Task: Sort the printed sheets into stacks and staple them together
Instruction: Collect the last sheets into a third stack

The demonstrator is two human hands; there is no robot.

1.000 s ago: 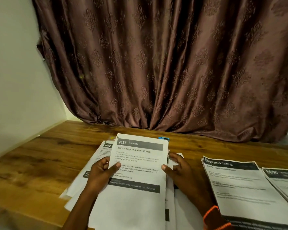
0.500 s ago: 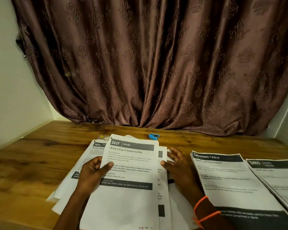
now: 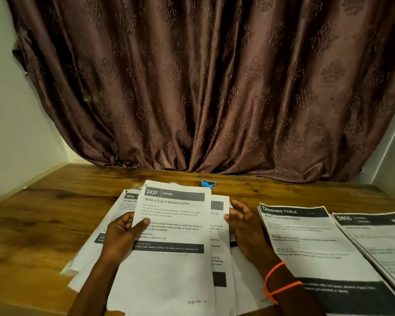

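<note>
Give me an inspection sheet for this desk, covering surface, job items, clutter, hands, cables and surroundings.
Surface: wooden table, bare at left.
Job's things: sheet 2437 on top of a loose pile; Dressing Table stack and 5800 stack at right; blue stapler behind the pile.
Clutter: nothing seen.
Hands: left hand grips sheet 2437, thumb on top; right hand has its fingers at the pile's right edge, grip unclear.
Cables: nothing seen.
Surroundings: patterned curtain, pale wall.

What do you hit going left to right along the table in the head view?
2652 sheet → left hand gripping the 2437 "Brew a Cup of Instant Coffee" sheet → right hand → "Dressing Table" stack → 5800 stack.
</note>
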